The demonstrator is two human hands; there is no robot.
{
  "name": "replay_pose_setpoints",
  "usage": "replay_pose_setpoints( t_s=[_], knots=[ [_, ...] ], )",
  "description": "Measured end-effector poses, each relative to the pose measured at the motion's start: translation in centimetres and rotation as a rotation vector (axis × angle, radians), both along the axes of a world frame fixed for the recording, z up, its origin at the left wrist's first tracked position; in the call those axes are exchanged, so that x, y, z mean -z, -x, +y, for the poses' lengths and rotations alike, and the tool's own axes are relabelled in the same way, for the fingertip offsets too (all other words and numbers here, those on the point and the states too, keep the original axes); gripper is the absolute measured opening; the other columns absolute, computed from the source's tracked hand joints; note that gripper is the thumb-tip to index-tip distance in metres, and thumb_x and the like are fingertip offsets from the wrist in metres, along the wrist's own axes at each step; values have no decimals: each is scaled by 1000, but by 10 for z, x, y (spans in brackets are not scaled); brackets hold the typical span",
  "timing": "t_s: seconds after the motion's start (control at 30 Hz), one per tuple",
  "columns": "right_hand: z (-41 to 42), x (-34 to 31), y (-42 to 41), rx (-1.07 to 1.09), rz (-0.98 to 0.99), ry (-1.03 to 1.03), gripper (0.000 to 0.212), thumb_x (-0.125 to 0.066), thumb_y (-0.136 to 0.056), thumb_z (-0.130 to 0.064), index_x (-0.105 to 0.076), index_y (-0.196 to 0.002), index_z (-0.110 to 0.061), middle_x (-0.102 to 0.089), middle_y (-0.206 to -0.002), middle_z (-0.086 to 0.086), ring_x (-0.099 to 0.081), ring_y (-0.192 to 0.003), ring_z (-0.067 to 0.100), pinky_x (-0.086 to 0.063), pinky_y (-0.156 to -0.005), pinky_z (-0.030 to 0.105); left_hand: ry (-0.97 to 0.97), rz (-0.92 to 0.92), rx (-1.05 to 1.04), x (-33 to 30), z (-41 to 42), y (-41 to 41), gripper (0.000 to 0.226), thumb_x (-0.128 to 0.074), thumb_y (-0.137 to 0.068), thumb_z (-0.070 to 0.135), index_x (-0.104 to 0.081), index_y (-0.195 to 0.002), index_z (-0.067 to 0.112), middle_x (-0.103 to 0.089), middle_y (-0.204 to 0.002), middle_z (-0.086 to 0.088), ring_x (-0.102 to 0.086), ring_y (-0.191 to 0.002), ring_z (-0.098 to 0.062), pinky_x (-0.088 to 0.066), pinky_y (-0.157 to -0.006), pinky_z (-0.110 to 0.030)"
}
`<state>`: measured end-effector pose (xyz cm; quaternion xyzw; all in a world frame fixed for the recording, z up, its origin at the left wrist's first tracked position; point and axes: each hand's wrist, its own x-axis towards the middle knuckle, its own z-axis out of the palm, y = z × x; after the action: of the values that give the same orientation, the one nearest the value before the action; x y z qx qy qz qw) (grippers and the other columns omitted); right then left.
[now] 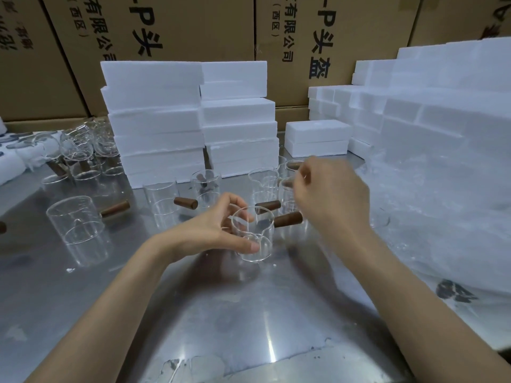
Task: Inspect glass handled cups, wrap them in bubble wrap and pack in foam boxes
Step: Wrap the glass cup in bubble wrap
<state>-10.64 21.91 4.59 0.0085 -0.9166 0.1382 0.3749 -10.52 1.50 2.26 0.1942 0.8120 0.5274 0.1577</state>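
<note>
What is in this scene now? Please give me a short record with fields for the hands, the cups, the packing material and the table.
left hand: left hand grips the held cup around its glass body
right hand: right hand is raised above the cups, fingers curled; what it pinches cannot be told
held cup: brown handle points right
other cups: loose cups stand on the metal table
foam: stacked foam boxes stand behind the cups
wrap: bubble wrap lies at right

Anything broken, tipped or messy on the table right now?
Nothing looks broken. Small white crumbs lie on the steel table, and cups at far left sit jumbled, some tilted. The left hand holds a cup.
</note>
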Motion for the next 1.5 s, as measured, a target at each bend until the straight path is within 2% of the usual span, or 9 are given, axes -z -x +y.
replay_pose_setpoints(
  t_s=[0.2, 0.37, 0.57, 0.8, 1.03, 1.2, 1.27, 1.4, 1.5],
  knots=[
    [61, -30, 32, 327, -196, 6, 31, -48, -87, -9, -54, -116, -4, -52, -123, 17, -38, -117, 36, -35, -86, 40, -54, -70, 50, 4, -6, 3, 84, -85, -51, 39, -40, -121, 27, -50, -131, 2, -60, -108, -12, -48, -91, -28],
    [93, -27, 62, 417, -571, 85, 25, -43, -88, -9, -52, -111, -7, -56, -113, 16, -43, -118, 33, -29, -98, 37, -68, -96, 64, 4, -6, 4, 85, -85, -51, 38, -40, -123, 26, -51, -131, 3, -59, -112, -12, -49, -89, -26],
    [100, -29, 66, 404, -176, 106, 14, -45, -90, -8, -58, -93, -6, -65, -99, 18, -55, -99, 36, -32, -84, 36, -83, -106, 81, 3, -4, 2, 86, -83, -51, 36, -39, -124, 24, -50, -132, 1, -60, -108, -9, -49, -84, -22],
    [77, -70, 51, -123, 340, 545, 26, -38, -88, 4, -52, -101, -13, -65, -105, 7, -59, -96, 18, -41, -78, 23, -86, -85, 82, 4, -8, 4, 94, -88, -47, 55, -41, -123, 27, -51, -133, 3, -58, -119, -13, -48, -94, -29],
    [48, -92, 26, -867, 149, 1392, 38, -32, -78, 17, -49, -85, -17, -57, -79, -2, -58, -64, 7, -52, -60, 25, -181, -6, -31, 5, -11, 11, 94, -79, -40, 78, -47, -117, 35, -57, -128, 10, -57, -117, -4, -42, -99, -28],
    [18, -52, 24, -939, -168, 1381, 32, -40, -85, 14, -53, -84, -15, -61, -67, -3, -55, -55, 8, -46, -51, 24, -399, 154, -222, -1, -9, 13, 98, -78, -32, 80, -43, -118, 49, -55, -122, 3, -58, -115, -4, -43, -96, -28],
    [9, -34, 25, -929, -259, 1368, 30, -43, -85, 13, -56, -89, -14, -66, -67, -4, -59, -57, 9, -48, -49, 22, -475, 195, -270, -4, -10, 13, 97, -81, -35, 76, -37, -118, 51, -60, -112, 24, -60, -103, 10, -47, -84, -16],
    [5, -19, 28, -969, -348, 1414, 31, -47, -87, 11, -59, -104, -13, -71, -79, -1, -66, -63, 10, -51, -50, 22, -393, 274, -325, -9, -10, 11, 61, -82, -63, 51, -58, -117, 37, -70, -107, 18, -68, -94, -2, -49, -65, -14],
    [7, -16, 30, -890, -340, 1431, 35, -44, -88, 10, -57, -114, -11, -70, -87, 2, -68, -68, 13, -53, -54, 24, -405, 288, -464, -8, -5, 10, 29, -71, -66, 47, -72, -89, 30, -73, -77, 12, -66, -62, -4, -42, -53, -22]
  ],
)
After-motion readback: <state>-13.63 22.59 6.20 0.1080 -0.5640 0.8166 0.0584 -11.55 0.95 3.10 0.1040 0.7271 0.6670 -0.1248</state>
